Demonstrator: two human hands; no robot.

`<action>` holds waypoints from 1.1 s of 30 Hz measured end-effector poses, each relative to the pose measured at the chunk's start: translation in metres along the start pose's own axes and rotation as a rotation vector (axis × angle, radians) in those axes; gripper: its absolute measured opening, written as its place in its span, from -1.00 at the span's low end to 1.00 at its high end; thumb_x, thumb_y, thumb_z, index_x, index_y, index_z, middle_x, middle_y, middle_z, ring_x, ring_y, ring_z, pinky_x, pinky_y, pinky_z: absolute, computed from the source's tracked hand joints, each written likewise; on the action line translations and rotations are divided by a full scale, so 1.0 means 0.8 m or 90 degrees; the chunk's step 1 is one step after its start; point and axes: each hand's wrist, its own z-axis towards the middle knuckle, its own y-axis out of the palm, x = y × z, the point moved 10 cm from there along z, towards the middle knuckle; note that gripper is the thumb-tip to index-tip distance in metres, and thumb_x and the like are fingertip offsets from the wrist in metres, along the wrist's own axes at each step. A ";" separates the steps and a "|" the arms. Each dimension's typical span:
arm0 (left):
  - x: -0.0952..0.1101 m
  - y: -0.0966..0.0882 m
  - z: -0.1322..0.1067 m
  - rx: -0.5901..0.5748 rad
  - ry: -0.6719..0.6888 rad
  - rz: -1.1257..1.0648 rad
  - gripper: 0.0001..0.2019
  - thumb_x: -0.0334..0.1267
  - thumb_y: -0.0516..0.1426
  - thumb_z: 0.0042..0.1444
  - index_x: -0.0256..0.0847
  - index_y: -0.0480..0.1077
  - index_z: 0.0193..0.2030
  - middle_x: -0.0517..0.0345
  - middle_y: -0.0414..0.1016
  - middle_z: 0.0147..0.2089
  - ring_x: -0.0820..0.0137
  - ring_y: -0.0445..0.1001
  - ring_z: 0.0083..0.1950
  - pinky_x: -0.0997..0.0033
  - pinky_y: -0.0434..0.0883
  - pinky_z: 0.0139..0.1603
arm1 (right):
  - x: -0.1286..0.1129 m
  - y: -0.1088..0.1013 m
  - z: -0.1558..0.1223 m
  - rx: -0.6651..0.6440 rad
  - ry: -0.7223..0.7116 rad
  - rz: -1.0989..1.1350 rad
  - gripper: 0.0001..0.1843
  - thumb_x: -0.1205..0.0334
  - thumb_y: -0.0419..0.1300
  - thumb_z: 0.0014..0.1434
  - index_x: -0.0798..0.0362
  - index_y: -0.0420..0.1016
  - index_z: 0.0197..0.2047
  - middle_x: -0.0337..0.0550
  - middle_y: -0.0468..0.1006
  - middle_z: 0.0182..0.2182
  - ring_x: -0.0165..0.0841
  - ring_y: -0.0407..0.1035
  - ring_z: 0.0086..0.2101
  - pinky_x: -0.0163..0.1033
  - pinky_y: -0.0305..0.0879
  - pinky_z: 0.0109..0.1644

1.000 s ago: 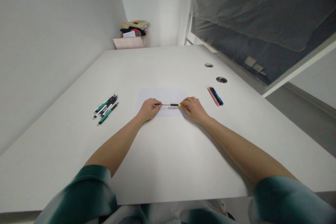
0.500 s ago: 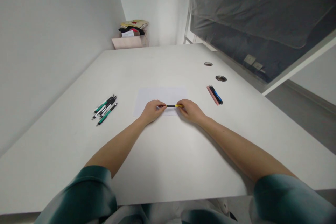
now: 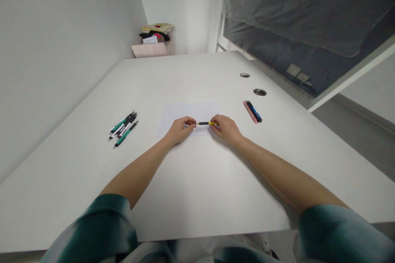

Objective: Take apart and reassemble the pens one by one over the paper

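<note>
A yellow and black pen [image 3: 204,123] is held level above a white sheet of paper [image 3: 175,109]. My right hand [image 3: 226,128] pinches its yellow end between thumb and fingers. On the other side, the fingers of my left hand [image 3: 180,128] are closed together at the pen's tip. A thin, light-coloured bit shows between those left fingertips and the black grip. Whether this is the refill or the metal point is too small to tell. Both wrists rest near the paper's front edge.
Several green, black and white pens [image 3: 124,128] lie in a loose pile on the left of the white table [image 3: 197,189]. A pink pen [image 3: 249,111] and a blue and black one [image 3: 254,111] lie at right. Beyond them are two round grommets [image 3: 259,92].
My right hand and the pen have shifted slightly right, away from the left fingers. The thin bit at the tip now shows; my left hand stays almost in place.
</note>
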 end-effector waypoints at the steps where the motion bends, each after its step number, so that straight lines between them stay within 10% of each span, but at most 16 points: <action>1: -0.003 0.001 0.001 -0.001 -0.011 -0.016 -0.80 -0.24 0.18 0.09 -0.24 0.52 -0.17 0.09 0.60 -0.26 0.37 0.53 -0.21 0.32 0.44 -0.05 | -0.001 0.000 0.000 -0.003 -0.002 -0.009 -0.84 0.28 0.11 0.19 0.04 0.47 -0.18 -0.07 0.56 -0.32 -0.26 0.38 -0.33 -0.21 0.20 -0.22; 33: 0.019 -0.001 -0.005 0.013 0.054 0.075 -0.85 -0.26 0.14 0.14 -0.20 0.51 -0.20 0.11 0.61 -0.21 0.35 0.54 -0.16 0.27 0.45 0.00 | -0.027 0.006 -0.005 -0.046 -0.077 -0.051 -0.67 0.21 -0.01 0.32 0.12 0.47 0.02 0.01 0.57 -0.21 -0.23 0.42 -0.19 -0.20 0.22 -0.18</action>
